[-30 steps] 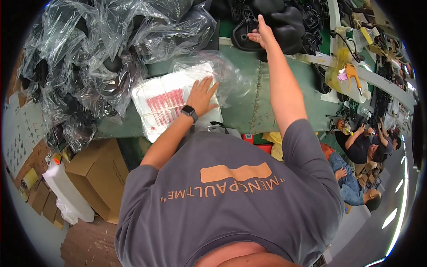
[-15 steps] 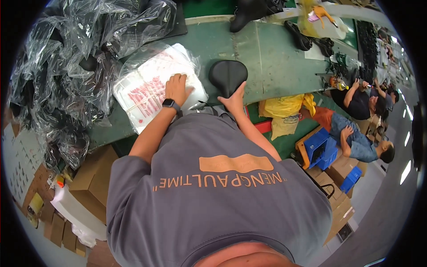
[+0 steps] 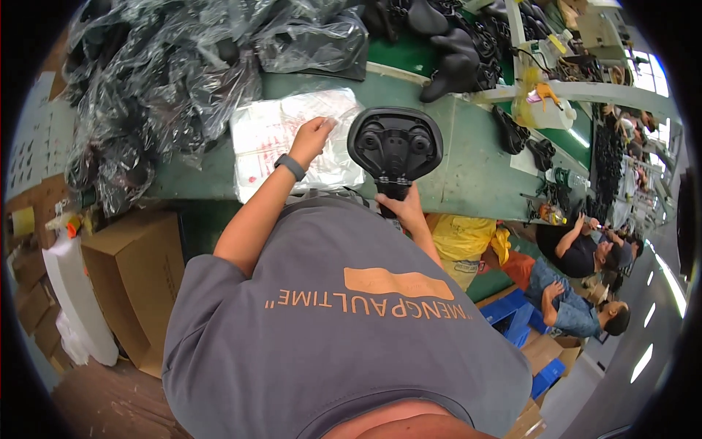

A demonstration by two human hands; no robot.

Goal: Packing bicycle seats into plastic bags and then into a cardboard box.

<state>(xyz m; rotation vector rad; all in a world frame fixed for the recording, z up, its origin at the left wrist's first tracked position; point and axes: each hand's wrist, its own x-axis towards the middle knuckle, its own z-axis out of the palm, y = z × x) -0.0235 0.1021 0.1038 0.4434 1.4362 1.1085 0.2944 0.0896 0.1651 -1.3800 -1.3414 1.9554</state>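
Note:
A black bicycle saddle (image 3: 395,150) is raised over the green workbench, its underside with springs and rails facing up at me. My right hand (image 3: 407,206) grips it by the narrow nose. To its left lies a stack of clear plastic bags (image 3: 274,139) with red print. Over that stack my left hand (image 3: 312,139), a dark watch on the wrist, has its fingers closed in a pinch on the edge of a plastic bag at the upper right of the stack. What the fingertips hold is thin and partly hidden.
Plastic-wrapped black saddles (image 3: 197,80) are heaped at the left of the green workbench (image 3: 468,157). Bare saddles (image 3: 450,62) lie at the far side. A cardboard box (image 3: 135,278) stands at lower left, a yellow sack (image 3: 462,238) beneath the bench. Other people (image 3: 574,300) sit at right.
The saddle was top side up on the bench; my right hand has lifted and turned it underside up. My left hand went from lying spread on the bags to a pinch.

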